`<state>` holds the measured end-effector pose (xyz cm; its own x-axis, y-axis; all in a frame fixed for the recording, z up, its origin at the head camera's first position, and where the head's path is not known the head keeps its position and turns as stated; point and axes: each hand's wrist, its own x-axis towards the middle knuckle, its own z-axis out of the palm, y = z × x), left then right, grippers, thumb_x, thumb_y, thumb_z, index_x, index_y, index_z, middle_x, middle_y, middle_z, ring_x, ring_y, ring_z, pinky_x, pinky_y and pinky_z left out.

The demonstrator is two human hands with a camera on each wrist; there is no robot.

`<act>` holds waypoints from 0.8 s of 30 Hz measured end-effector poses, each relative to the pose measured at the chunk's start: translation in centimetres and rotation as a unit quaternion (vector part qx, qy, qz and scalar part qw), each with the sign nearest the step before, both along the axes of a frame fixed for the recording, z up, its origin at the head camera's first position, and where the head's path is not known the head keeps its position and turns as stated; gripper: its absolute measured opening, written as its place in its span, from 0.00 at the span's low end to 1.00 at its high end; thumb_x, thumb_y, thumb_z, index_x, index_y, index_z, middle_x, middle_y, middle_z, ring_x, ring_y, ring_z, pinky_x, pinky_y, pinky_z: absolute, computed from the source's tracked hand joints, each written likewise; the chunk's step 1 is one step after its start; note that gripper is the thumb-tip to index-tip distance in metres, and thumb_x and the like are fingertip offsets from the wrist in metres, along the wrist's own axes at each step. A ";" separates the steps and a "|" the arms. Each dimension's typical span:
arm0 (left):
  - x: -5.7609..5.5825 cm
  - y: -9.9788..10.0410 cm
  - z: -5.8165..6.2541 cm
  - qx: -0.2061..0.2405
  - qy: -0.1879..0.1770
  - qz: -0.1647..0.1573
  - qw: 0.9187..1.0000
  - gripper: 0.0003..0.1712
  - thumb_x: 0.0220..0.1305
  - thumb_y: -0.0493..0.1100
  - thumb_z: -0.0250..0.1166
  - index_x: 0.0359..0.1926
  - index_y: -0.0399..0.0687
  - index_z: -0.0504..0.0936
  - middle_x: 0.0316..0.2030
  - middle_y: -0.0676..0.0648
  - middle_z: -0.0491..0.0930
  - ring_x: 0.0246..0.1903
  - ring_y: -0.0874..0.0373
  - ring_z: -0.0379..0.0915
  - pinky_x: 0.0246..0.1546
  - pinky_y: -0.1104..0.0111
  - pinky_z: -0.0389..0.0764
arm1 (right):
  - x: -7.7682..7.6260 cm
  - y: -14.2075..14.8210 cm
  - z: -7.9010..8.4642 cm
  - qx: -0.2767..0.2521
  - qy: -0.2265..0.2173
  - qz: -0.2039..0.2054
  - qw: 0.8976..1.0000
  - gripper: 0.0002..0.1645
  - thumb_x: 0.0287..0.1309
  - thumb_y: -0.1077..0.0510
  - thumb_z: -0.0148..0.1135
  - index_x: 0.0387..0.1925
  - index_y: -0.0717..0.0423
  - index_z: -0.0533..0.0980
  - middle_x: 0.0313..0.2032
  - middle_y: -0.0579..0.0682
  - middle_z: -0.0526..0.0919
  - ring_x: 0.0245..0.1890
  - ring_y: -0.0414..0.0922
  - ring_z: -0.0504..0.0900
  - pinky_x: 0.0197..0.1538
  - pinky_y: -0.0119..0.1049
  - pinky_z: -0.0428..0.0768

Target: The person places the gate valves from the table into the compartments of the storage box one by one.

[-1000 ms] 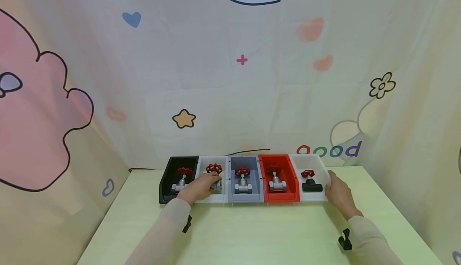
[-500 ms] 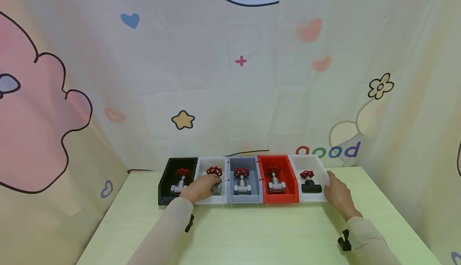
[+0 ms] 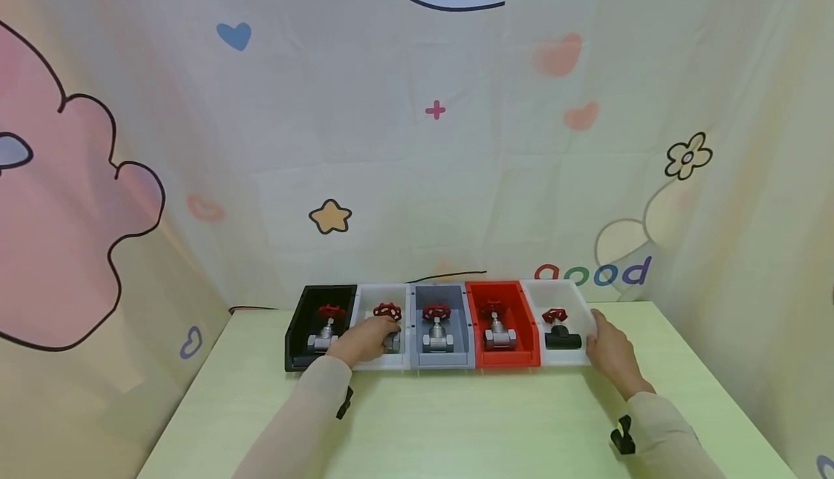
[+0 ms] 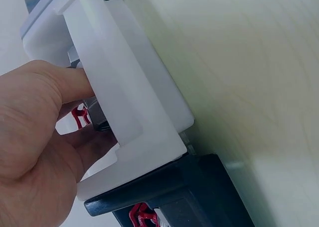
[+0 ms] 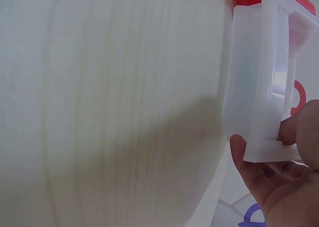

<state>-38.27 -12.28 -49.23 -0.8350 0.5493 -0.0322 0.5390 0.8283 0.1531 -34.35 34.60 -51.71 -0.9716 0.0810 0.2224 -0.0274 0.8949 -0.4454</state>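
Note:
My left hand (image 3: 363, 340) reaches into the left white bin (image 3: 384, 291) of a joined row. Its thumb and fingers grip the metal body of a valve (image 4: 95, 115), as the left wrist view shows; the hand and the bin's front lip hide much of that body. The valve's red handwheel (image 3: 387, 311) stands behind my fingertips. At the row's right end, my right hand (image 3: 612, 354) pinches the side wall of the other white bin (image 5: 271, 77), thumb inside and fingers outside. Within that bin sits a black-bodied valve (image 3: 562, 336) with a red handwheel, untouched.
Black (image 3: 302, 331), grey-blue (image 3: 441, 292) and red (image 3: 495, 289) bins complete the row, each holding a metal valve with a red handwheel. The row stands toward the back of a pale table (image 3: 456, 421), in front of a printed curtain (image 3: 417, 197).
The view shifts very slightly. Both hands keep their places on the valve and the bin wall, and the bins stay put.

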 end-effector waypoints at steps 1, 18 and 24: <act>-0.1 0.0 -0.1 -0.001 0.001 0.001 1.000 0.22 0.59 0.32 0.67 0.57 0.42 0.81 0.59 0.45 0.78 0.61 0.50 0.73 0.65 0.57 0.71 | 0.0 0.0 0.0 0.001 0.001 0.000 1.000 0.33 0.62 0.67 0.51 0.67 0.74 0.57 0.55 0.79 0.73 0.50 0.74 0.76 0.48 0.67 0.76; 0.0 0.3 -0.1 -0.008 0.016 0.011 1.000 0.22 0.58 0.26 0.63 0.53 0.45 0.83 0.54 0.46 0.81 0.57 0.50 0.76 0.63 0.58 0.73 | 0.3 -0.1 0.1 0.001 0.008 -0.005 1.000 0.33 0.61 0.66 0.51 0.66 0.74 0.58 0.54 0.79 0.73 0.49 0.74 0.77 0.47 0.66 0.76; -0.2 0.3 -0.5 -0.011 0.014 0.024 1.000 0.23 0.59 0.28 0.64 0.55 0.47 0.82 0.56 0.47 0.80 0.59 0.50 0.75 0.63 0.58 0.73 | 0.2 -0.1 0.0 0.002 0.011 -0.006 1.000 0.33 0.62 0.66 0.51 0.67 0.75 0.57 0.54 0.80 0.73 0.50 0.74 0.76 0.48 0.66 0.76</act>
<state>-38.46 -11.95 -49.74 -0.8608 0.5085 -0.0209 0.5027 0.8560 0.1206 -34.13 34.49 -51.76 -0.9657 0.0907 0.2434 -0.0269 0.8970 -0.4412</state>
